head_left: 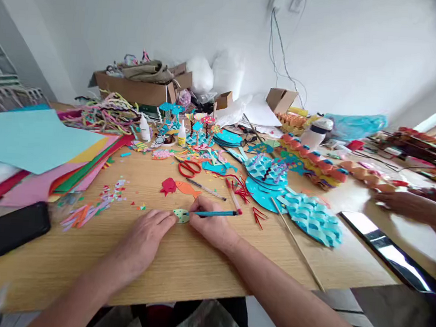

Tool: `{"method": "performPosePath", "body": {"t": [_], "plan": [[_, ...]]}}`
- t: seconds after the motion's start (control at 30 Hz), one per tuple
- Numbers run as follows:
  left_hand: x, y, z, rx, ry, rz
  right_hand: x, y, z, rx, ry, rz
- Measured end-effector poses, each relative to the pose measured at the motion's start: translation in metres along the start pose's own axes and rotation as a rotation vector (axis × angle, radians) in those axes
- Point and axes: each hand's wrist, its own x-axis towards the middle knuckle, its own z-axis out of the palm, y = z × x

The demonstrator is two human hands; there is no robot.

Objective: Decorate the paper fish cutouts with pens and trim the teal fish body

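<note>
A small pale green paper cutout with dark dots [180,215] lies on the wooden table. My right hand [209,223] is closed around a blue pen [218,213], its tip at the cutout's right part. The fingertips of my left hand [148,233] touch the cutout's left edge; this hand rests flat on the table. Just beyond are a red paper cutout [168,186] and an orange paper fish [187,188]. Red-handled scissors [189,169] and another pen [206,189] lie farther back.
Coloured paper sheets [36,138] and a black phone [9,231] are at left. Blue honeycomb paper pieces [313,220], a wooden stick [298,245] and a glossy black panel [387,250] lie at right. Another person's hand [398,202] is at far right. Glue bottles [145,128] stand behind.
</note>
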Motion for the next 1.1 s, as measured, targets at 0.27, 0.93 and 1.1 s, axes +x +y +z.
{"method": "performPosePath", "body": {"t": [0.27,0.93,1.1], "plan": [[-0.003,0.005,0.000,0.037,0.001,0.018,0.001,0.000,0.002,-0.107,0.030,-0.015],[-0.003,0.011,0.008,0.202,0.037,0.018,0.001,-0.001,0.001,-0.165,0.009,-0.019],[-0.005,0.009,0.011,0.190,0.052,0.021,0.001,-0.001,0.001,-0.162,0.023,-0.010]]}}
